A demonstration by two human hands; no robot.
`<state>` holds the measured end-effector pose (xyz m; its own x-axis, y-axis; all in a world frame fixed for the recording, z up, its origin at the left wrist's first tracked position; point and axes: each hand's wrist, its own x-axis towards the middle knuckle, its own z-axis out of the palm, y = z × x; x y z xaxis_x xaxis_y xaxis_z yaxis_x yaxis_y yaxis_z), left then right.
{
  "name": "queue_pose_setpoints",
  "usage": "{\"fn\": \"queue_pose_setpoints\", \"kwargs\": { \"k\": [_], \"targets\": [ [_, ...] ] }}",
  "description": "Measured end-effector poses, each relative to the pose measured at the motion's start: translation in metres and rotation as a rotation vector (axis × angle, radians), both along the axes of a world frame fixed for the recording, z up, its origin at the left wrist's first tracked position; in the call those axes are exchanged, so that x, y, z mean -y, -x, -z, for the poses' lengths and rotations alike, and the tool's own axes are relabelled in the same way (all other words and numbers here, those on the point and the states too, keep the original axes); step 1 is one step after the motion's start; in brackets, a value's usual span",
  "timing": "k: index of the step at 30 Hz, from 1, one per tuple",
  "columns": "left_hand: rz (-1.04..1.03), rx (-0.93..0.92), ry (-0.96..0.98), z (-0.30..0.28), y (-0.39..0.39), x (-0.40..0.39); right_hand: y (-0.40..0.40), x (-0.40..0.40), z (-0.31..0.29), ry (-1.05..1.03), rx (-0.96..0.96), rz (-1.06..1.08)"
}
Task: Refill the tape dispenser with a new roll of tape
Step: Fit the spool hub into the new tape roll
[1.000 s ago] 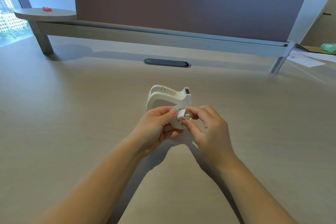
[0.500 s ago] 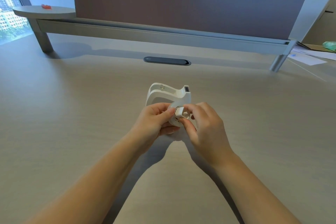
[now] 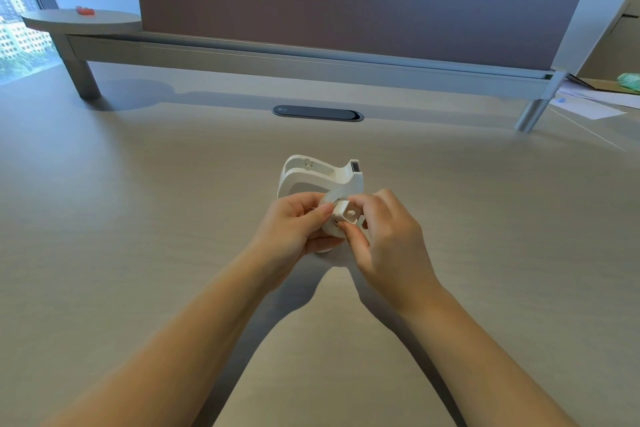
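Note:
A white tape dispenser [image 3: 318, 177] stands on the beige desk, its roll bay open at the top and its cutter end to the right. Just in front of it, my left hand [image 3: 294, 229] grips a pale roll of tape [image 3: 330, 227] from the left side. My right hand [image 3: 388, 236] pinches a small white plastic core piece [image 3: 346, 213] with thumb and forefinger at the middle of the roll. Most of the roll is hidden behind my fingers. Both hands hover slightly above the desk, close to the dispenser's near side.
A grey divider panel on a metal rail [image 3: 311, 62] runs across the back of the desk. A dark oval cable slot [image 3: 318, 113] lies behind the dispenser. Papers [image 3: 588, 102] sit at the far right, and a round shelf with a small red object [image 3: 85, 10] at the far left.
Both hands have stayed at the roll just before the dispenser. The white core piece has turned slightly in my right fingers, its flat face now showing more.

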<state>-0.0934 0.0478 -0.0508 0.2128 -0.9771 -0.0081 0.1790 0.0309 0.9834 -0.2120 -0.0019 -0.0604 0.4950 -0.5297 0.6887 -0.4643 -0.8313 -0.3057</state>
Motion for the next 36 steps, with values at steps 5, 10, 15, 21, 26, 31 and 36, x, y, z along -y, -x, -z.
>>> {"fn": "queue_pose_setpoints", "kwargs": {
  "k": [5,10,15,21,26,31,36],
  "targets": [
    [0.034,0.022,0.011,-0.001,-0.001,0.001,0.001,0.004,0.001,-0.018,0.01,-0.009],
    [0.097,-0.137,0.007,-0.003,-0.006,0.004,0.002,0.008,-0.003,-0.411,0.224,-0.139],
    [0.117,-0.105,0.024,-0.004,-0.008,0.001,0.008,0.01,-0.005,-0.881,0.404,-0.288],
    [0.024,0.282,0.073,0.0,-0.009,0.0,0.012,0.005,-0.004,-0.827,0.358,-0.321],
    [-0.016,0.356,0.121,0.001,-0.007,0.001,0.01,0.006,-0.004,-0.84,0.359,-0.349],
    [-0.058,0.381,0.157,0.002,-0.005,0.003,0.007,0.005,-0.006,-0.846,0.412,-0.369],
    [-0.113,0.394,0.189,0.002,-0.002,0.002,0.003,0.003,-0.006,-0.865,0.465,-0.375]
  ]
}}
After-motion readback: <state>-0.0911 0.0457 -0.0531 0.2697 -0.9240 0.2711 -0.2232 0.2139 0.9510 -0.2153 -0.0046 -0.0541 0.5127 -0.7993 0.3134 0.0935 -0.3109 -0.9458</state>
